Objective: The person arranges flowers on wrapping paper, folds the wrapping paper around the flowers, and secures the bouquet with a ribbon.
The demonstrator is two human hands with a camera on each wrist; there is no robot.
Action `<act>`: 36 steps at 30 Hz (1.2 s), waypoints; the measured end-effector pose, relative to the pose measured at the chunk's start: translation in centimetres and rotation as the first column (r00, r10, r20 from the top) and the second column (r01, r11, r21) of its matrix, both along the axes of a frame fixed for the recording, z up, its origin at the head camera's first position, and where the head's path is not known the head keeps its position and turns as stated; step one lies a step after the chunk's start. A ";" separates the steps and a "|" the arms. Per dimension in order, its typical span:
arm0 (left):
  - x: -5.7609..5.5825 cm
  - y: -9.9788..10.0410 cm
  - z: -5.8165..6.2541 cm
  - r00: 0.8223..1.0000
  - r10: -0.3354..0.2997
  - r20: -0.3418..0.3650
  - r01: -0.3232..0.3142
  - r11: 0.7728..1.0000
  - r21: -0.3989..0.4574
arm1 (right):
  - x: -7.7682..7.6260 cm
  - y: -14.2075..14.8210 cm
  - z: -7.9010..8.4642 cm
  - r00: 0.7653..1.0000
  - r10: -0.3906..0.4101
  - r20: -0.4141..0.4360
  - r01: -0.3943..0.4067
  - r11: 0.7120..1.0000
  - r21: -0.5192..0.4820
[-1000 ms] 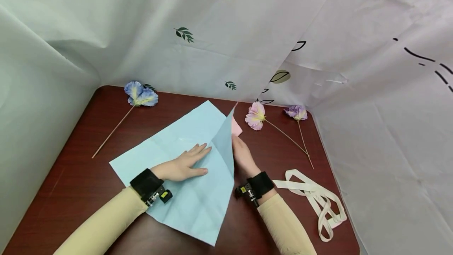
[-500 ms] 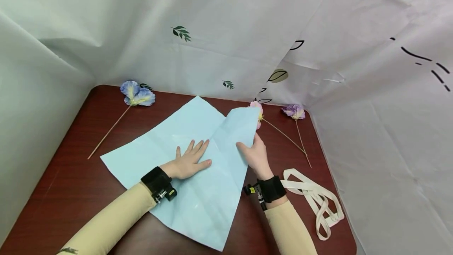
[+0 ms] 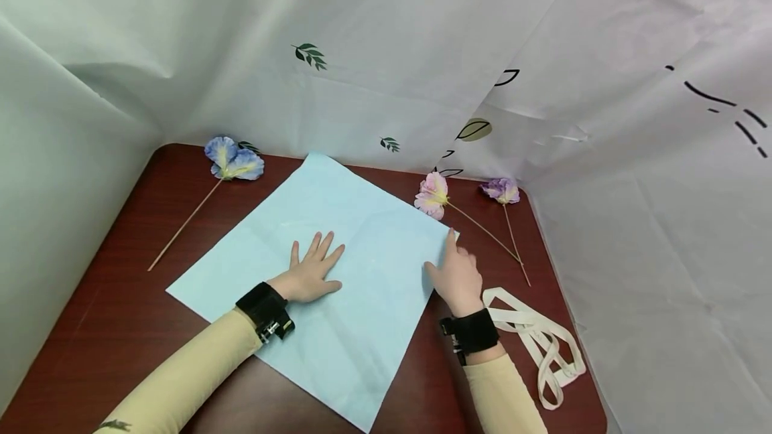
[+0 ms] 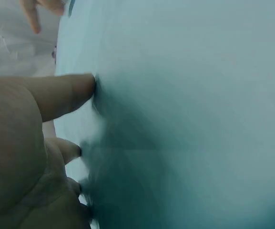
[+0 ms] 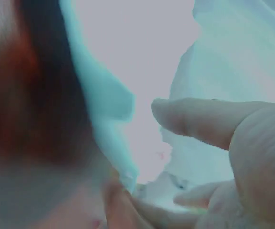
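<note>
A square light blue sheet of wrapping paper (image 3: 368, 220) lies spread across the table, its near corner close to the bottom of the head view. My left hand (image 3: 307, 278) rests on the middle of the sheet with its fingers spread; in the left wrist view its thumb (image 4: 68, 93) touches the blue surface. At the right corner of the sheet, my right hand (image 3: 456, 281) has its index finger stretched along the edge and its thumb apart over the paper. The right wrist view shows this hand (image 5: 261, 148) in front of the overexposed sheet.
On the dark red table (image 3: 90, 327) a blue artificial flower (image 3: 235, 161) lies back left. A pink flower (image 3: 431, 195) touches the sheet's right edge in view, with a purple one (image 3: 502, 191) beyond. A loosely looped white ribbon (image 3: 563, 374) lies at the right. Pale cloth (image 3: 241, 52) hangs behind.
My right hand has moved right and unfolded the raised right part of the sheet, which now lies down. The far corner shifted left. My left hand stayed pressed on the sheet.
</note>
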State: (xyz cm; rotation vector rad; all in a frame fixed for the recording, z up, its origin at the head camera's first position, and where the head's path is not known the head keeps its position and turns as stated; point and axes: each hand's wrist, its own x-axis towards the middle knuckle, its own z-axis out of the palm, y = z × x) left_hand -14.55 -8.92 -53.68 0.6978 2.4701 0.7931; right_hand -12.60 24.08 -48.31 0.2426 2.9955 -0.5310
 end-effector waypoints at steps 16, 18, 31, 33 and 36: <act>-1.6 -0.2 -0.8 0.993 -0.102 -0.060 0.102 0.995 -0.007 | -2.0 -8.2 0.2 0.947 0.316 0.061 -0.321 0.925 0.201; -1.9 -0.3 -1.0 0.991 -0.112 -0.077 0.111 0.994 -0.022 | -2.6 -8.9 -1.2 0.906 0.399 0.139 -0.413 0.905 0.100; -2.6 -1.8 -0.7 0.994 -0.064 -0.086 0.065 0.998 0.007 | -3.3 -11.9 -4.2 0.883 0.380 0.277 -0.409 0.911 0.053; -2.7 -2.1 -0.5 0.996 -0.059 -0.068 0.059 0.998 0.009 | -3.4 -12.0 -4.2 0.896 0.363 0.255 -0.389 0.920 0.056; -2.9 -2.2 -0.2 0.997 -0.054 -0.051 0.055 0.998 0.013 | -3.9 -11.8 -4.3 0.922 0.327 0.207 -0.346 0.936 0.064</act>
